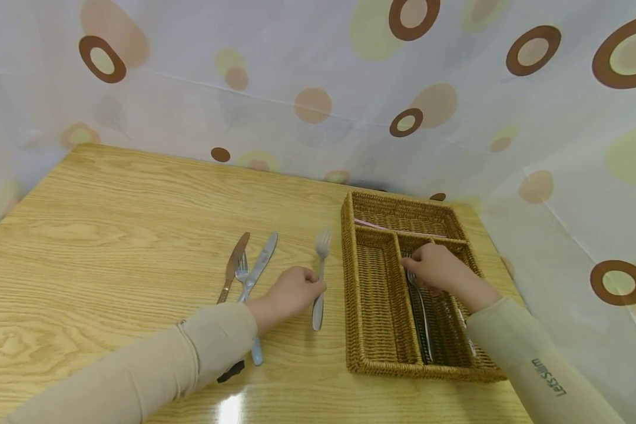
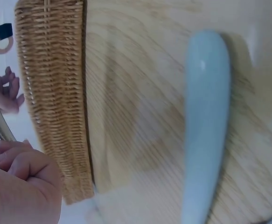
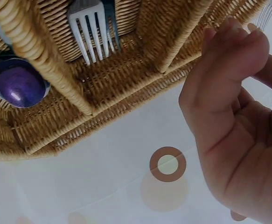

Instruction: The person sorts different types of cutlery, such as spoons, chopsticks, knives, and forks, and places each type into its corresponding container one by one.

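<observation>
My left hand [image 1: 294, 294] pinches a silver fork [image 1: 323, 242] by its handle, tines pointing away, beside a wicker cutlery tray [image 1: 352, 306]. My right hand [image 1: 437, 268] is over the tray's middle compartment, its fingers loosely bent. Nothing shows between those fingers in the right wrist view. Below it in that compartment lie forks [image 3: 90, 28], one silver and one dark. A purple spoon [image 3: 21, 81] sits in the neighbouring compartment.
Left of the held fork lie two knives [image 1: 265, 253] and another fork [image 1: 241, 268], partly hidden by my left arm. A light blue handle [image 2: 205, 116] rests on the wooden table [image 1: 111, 235]. A thin pink stick [image 1: 371, 224] lies in the tray's back compartment.
</observation>
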`<state>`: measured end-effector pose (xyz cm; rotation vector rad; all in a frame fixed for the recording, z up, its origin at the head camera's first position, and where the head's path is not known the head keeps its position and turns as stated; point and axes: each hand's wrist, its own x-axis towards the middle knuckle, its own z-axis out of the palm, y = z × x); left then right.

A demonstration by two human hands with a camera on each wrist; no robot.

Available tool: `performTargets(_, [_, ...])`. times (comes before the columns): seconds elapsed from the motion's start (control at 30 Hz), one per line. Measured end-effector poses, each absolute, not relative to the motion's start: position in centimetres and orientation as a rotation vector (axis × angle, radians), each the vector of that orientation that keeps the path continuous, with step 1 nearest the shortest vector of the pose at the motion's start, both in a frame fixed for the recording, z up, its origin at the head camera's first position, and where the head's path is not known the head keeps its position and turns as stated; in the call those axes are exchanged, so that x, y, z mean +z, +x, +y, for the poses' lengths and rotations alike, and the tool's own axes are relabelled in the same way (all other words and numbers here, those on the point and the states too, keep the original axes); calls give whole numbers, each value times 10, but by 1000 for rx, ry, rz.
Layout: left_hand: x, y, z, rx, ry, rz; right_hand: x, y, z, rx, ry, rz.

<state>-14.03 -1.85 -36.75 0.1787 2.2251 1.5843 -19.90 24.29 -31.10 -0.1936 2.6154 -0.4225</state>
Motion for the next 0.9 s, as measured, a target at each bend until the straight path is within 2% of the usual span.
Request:
performTargets(0.4, [-367, -138, -5, 1608, 174, 2240, -308, -191, 230, -485, -270, 2613])
performTargets(0.9, [-362, -131, 13, 1675, 184, 2156, -306, -189, 218, -516, -225, 2620])
